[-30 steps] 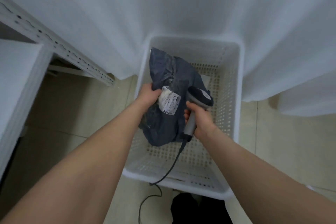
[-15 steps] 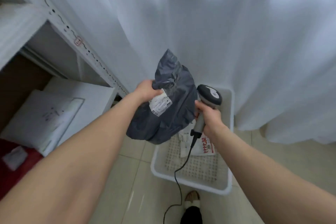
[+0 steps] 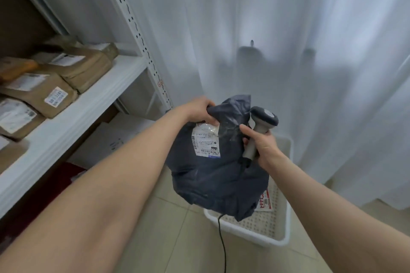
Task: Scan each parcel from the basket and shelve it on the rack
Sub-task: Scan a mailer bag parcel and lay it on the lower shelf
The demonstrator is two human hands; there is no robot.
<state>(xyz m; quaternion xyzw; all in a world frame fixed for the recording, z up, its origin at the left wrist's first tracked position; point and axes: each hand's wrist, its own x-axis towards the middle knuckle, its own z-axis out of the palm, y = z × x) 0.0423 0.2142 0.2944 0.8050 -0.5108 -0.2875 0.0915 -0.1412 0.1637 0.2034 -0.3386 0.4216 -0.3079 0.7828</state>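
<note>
A dark grey plastic parcel (image 3: pixel 213 179) with a white shipping label (image 3: pixel 206 143) hangs in the air above the white perforated basket (image 3: pixel 250 234). My left hand (image 3: pixel 199 111) grips its top left corner. My right hand (image 3: pixel 261 144) holds a grey corded barcode scanner (image 3: pixel 263 119) upright, right beside the parcel's upper right edge, with the forefinger touching the bag. One white parcel with red print (image 3: pixel 265 203) lies in the basket, partly hidden by the grey bag. The white rack (image 3: pixel 73 117) stands to the left.
Several brown parcels (image 3: pixel 46 93) with labels lie on the rack's middle shelf. White boxes (image 3: pixel 115 139) sit on the level below. The scanner cable (image 3: pixel 221 244) dangles to the tiled floor. A white curtain (image 3: pixel 266 40) hangs behind the basket.
The grey parcel has been lifted out of the basket and carried up and left toward the rack. My view has swung up and left, and the scanner stayed beside the parcel.
</note>
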